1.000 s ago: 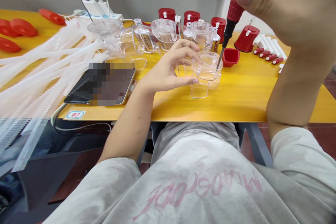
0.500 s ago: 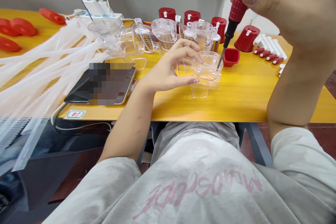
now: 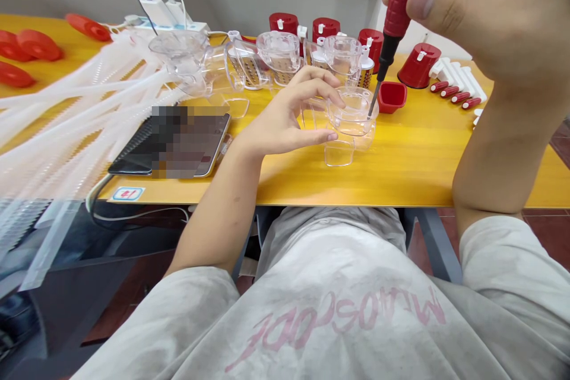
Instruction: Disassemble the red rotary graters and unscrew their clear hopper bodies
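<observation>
My right hand (image 3: 481, 24) grips the red handle of a screwdriver (image 3: 396, 18), raised at the upper right. Its dark shaft slants down, and the tip meets the right rim of a clear plastic housing (image 3: 351, 122) on the table. My left hand (image 3: 303, 110) is curled around the left side of that housing, thumb in front and fingers over the top, steadying it. Just behind the housing, to the right, sits a small red cup (image 3: 392, 97).
More clear housings (image 3: 278, 47) and perforated drums stand behind, with red cups (image 3: 418, 65) further back. White handles with red ends (image 3: 461, 83) lie at right. A tablet (image 3: 173, 142), clear plastic strips (image 3: 89, 107), red discs (image 3: 38, 46) and a power strip (image 3: 171, 22) occupy the left.
The screwdriver's handle and my right hand have shifted slightly left and down, making the shaft a little steeper. The tip stays at the rim; my left hand and the housing have not moved.
</observation>
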### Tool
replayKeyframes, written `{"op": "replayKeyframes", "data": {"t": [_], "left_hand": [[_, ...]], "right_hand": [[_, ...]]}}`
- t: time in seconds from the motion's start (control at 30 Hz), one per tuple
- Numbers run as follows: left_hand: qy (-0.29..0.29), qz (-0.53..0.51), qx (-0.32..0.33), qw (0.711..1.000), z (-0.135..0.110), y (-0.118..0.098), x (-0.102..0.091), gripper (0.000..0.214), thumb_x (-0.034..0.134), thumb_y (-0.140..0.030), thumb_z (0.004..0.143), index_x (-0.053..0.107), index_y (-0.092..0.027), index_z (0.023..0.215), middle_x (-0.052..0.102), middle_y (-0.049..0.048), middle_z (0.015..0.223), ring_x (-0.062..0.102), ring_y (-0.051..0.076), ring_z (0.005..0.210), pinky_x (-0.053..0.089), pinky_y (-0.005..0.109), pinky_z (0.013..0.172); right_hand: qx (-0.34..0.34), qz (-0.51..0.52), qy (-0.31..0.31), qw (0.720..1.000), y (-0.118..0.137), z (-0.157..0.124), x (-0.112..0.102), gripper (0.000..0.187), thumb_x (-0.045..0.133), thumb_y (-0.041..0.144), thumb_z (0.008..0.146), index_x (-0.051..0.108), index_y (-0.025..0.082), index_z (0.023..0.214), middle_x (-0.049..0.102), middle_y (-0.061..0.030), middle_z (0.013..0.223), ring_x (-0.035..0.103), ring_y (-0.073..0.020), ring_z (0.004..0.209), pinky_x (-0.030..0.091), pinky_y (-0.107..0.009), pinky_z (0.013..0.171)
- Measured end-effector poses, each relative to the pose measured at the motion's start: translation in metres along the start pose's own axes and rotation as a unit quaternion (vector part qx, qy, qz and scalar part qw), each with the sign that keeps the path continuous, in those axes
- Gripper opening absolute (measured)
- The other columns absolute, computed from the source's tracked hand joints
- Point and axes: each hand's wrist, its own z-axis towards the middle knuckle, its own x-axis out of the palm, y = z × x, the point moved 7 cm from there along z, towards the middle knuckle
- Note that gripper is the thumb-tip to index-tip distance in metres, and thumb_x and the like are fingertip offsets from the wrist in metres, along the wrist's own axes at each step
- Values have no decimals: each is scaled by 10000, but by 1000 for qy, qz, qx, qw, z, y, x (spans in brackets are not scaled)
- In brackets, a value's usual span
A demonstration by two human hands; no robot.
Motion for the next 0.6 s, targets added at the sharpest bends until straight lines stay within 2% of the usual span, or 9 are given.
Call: {"op": "replayKeyframes", "data": {"t": [0.1,0.17,0.27,0.37,0.47,0.53,0.6], "left_hand": [[4,-10,-3,1000,1,0,0,739,936,-913,829,799,-324,1254,701,162,1615,713,456,1513,730,633,1150],[1,-15,-2,1000,1,-1,0,733,961,-899,807,805,-330,1242,713,165,1597,720,460,1499,737,641,1135],[-10,-15,1,1000,2,-1,-1,733,979,-897,782,809,-337,1223,735,161,1558,719,462,1495,739,648,1128],[-10,-12,0,1000,2,-1,-1,747,981,-903,771,812,-331,1220,747,161,1535,721,462,1492,733,651,1140],[-12,-7,-2,1000,2,-1,-1,749,971,-912,775,811,-326,1213,747,169,1537,717,465,1495,731,654,1143],[-12,-5,-1,1000,2,-1,-2,746,967,-915,778,809,-330,1213,742,170,1546,719,461,1490,738,647,1130],[-8,-3,0,1000,2,-2,-2,743,966,-911,785,809,-332,1223,734,168,1560,723,455,1485,746,633,1115]], "right_hand": [[16,29,-21,999,2,-4,5,773,985,295,757,483,294,1345,821,29,1329,835,-230,1095,801,-476,1003],[-3,18,-31,999,2,-3,7,792,1069,460,716,540,273,1275,830,15,1214,812,-228,1043,797,-454,922],[-30,-23,-25,999,-1,2,9,834,1130,661,649,626,231,1157,820,14,1065,800,-232,1009,795,-476,914],[-32,-17,-19,999,-2,3,7,726,1121,564,711,646,221,1141,832,-4,1049,819,-268,1033,782,-546,1005],[-15,-17,1,1000,-1,0,9,562,917,298,832,576,222,1271,835,-10,1162,814,-255,1137,744,-542,1118],[-21,-5,-9,1000,2,-1,8,569,789,224,789,506,246,1283,839,12,1199,817,-235,1140,738,-499,1092],[-34,16,-23,999,3,0,7,563,769,241,739,477,270,1218,853,30,1162,822,-237,1105,742,-463,1001]]}}
